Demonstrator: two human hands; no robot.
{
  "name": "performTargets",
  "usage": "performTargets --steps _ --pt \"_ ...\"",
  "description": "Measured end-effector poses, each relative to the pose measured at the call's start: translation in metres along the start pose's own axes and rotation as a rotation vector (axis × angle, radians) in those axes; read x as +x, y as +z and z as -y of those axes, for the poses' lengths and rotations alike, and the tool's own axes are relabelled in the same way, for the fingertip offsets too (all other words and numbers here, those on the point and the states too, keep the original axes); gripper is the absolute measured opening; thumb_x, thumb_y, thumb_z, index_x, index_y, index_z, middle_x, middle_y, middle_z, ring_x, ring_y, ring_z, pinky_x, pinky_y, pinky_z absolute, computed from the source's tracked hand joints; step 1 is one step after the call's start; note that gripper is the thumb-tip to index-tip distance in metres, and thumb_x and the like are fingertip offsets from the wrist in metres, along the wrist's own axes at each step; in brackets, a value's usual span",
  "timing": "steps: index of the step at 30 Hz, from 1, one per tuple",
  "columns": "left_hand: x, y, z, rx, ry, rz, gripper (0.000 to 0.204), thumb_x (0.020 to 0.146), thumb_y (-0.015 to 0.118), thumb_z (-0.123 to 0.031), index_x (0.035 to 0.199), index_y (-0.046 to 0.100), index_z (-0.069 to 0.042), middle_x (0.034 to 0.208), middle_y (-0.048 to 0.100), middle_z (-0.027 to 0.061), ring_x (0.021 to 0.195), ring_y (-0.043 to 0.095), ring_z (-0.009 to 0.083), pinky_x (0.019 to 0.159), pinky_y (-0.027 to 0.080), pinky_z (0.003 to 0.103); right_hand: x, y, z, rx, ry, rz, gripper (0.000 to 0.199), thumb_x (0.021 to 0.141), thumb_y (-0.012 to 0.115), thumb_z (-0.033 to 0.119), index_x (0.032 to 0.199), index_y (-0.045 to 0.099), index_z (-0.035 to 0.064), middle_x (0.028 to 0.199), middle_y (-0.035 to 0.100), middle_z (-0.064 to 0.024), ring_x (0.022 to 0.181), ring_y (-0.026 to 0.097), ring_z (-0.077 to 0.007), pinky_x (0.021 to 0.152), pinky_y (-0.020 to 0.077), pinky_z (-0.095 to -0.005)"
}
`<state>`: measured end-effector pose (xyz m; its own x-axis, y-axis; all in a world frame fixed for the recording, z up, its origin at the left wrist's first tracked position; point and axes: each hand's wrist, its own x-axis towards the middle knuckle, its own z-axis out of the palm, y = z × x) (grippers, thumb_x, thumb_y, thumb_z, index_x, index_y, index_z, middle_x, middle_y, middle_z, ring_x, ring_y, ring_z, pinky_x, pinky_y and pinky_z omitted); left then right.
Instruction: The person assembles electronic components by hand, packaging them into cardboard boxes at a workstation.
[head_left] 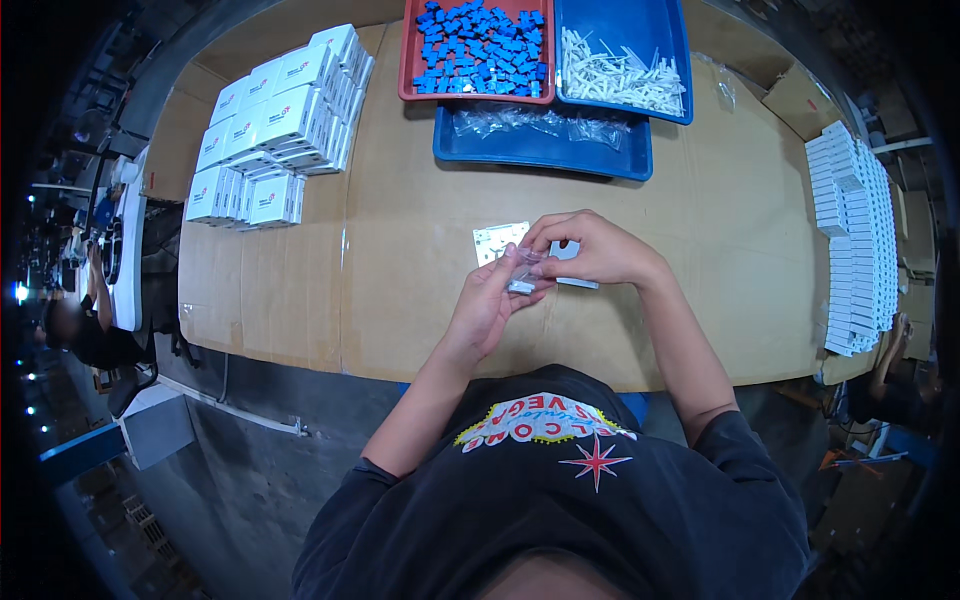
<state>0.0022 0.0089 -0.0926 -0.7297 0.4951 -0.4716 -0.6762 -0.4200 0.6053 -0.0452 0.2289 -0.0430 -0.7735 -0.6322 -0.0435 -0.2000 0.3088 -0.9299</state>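
Over the middle of the table, both my hands are closed on one small clear plastic bag. My left hand (482, 310) pinches the bag (526, 270) from the left, thumb up, with a small white piece (520, 287) showing at the bag's lower end. The fingers of my right hand (600, 250) grip the bag's right side from above. A white printed card or leaflet (488, 241) lies on the table just beyond my left fingers. Beneath my right hand sits a white flat item (580, 283), partly hidden, perhaps a box.
A red tray (403, 85) of small blue parts and a blue tray (688, 100) of white sticks rest at the back, above another blue tray (540, 160) with clear bags. Stacked white boxes (270, 120) stand left, more white boxes (850, 240) right. Other people work beyond both sides.
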Motion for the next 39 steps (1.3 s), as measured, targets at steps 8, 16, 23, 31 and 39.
performTargets --steps 8,16,23,31,39 --pt "0.000 0.003 0.000 0.343 0.240 0.067 0.040 0.114 0.047 -0.024 0.128 0.065 0.009 0.117 0.074 0.0191 0.100 0.074 0.0229 0.094 0.061 0.038 -0.003 -0.009 -0.005 0.142 0.164 -0.073 0.011 0.091 0.077 0.006 0.099 0.075 -0.0012 0.099 0.074 -0.0064 0.091 0.066 -0.0120 0.084 0.0534 -0.0306" --pt "0.006 -0.001 0.008 0.429 0.438 -0.057 0.024 0.108 0.058 -0.013 0.120 0.068 0.006 0.110 0.072 0.0099 0.102 0.070 0.0152 0.090 0.058 0.030 -0.003 0.032 -0.015 0.548 0.114 -0.379 0.026 0.091 0.076 -0.002 0.113 0.064 0.0013 0.093 0.065 0.0011 0.087 0.061 -0.0042 0.077 0.0523 -0.0218" --pt "0.001 0.017 0.005 0.300 0.588 -0.258 0.017 0.102 0.068 -0.007 0.114 0.067 0.005 0.108 0.070 0.0068 0.099 0.065 0.0094 0.087 0.053 0.025 -0.005 0.033 0.003 0.519 0.162 -0.391 0.030 0.092 0.076 -0.001 0.119 0.063 0.0000 0.102 0.066 -0.0023 0.092 0.064 -0.0068 0.079 0.0542 -0.0230" --pt "0.001 0.012 0.003 0.122 0.568 -0.182 0.017 0.104 0.067 -0.009 0.116 0.066 0.004 0.107 0.070 0.0077 0.098 0.066 0.0108 0.088 0.054 0.026 -0.005 0.052 -0.007 0.651 0.123 -0.515 0.022 0.095 0.073 0.000 0.116 0.066 -0.0016 0.099 0.067 -0.0019 0.090 0.064 -0.0063 0.081 0.0536 -0.0224" --pt "0.000 0.015 0.002 0.092 0.540 -0.223 0.015 0.106 0.062 -0.009 0.114 0.066 0.004 0.108 0.071 0.0084 0.098 0.068 0.0115 0.089 0.055 0.027 -0.004 0.075 -0.019 0.845 0.141 -0.647 0.011 0.098 0.071 0.005 0.108 0.069 0.0000 0.096 0.073 -0.0045 0.088 0.068 -0.0100 0.078 0.0533 -0.0259"
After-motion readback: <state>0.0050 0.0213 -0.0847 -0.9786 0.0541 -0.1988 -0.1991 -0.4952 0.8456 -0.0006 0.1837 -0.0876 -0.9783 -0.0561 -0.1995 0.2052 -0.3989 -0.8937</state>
